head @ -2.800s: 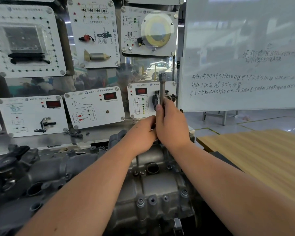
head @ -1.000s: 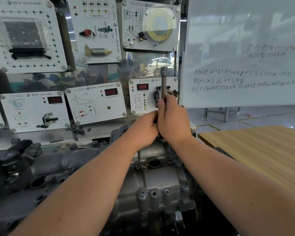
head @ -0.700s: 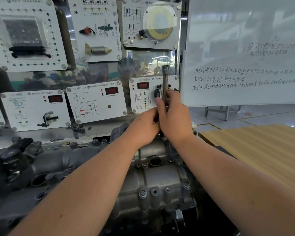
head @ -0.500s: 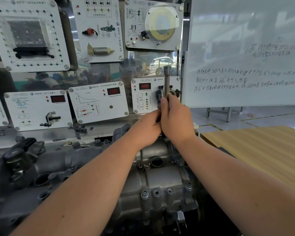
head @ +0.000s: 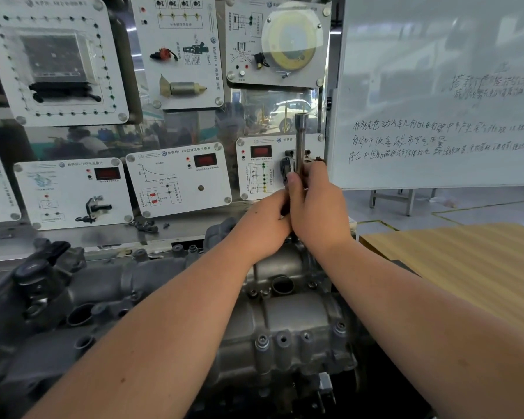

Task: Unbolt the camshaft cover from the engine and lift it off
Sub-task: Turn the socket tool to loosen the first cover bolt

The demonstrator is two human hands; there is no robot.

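Observation:
The grey cast camshaft cover (head: 297, 316) lies across the engine in front of me, with several bolt heads along its near edge. A steel socket wrench (head: 300, 140) stands upright over the cover's far side. My right hand (head: 318, 207) grips its shaft, thumb up along the metal. My left hand (head: 263, 225) curls around the lower part of the tool, pressed against the right hand. The tool's tip and the bolt under it are hidden behind both hands.
A rack of white training panels (head: 176, 179) stands just behind the engine. A whiteboard (head: 436, 101) with handwriting stands at the back right. A wooden tabletop (head: 466, 261) lies to the right. Small dark bolts (head: 146, 226) lie on the steel ledge.
Both hands have stayed on the upright wrench at the same spot; the right hand's fingers shift slightly on the shaft. The camera drifted a little.

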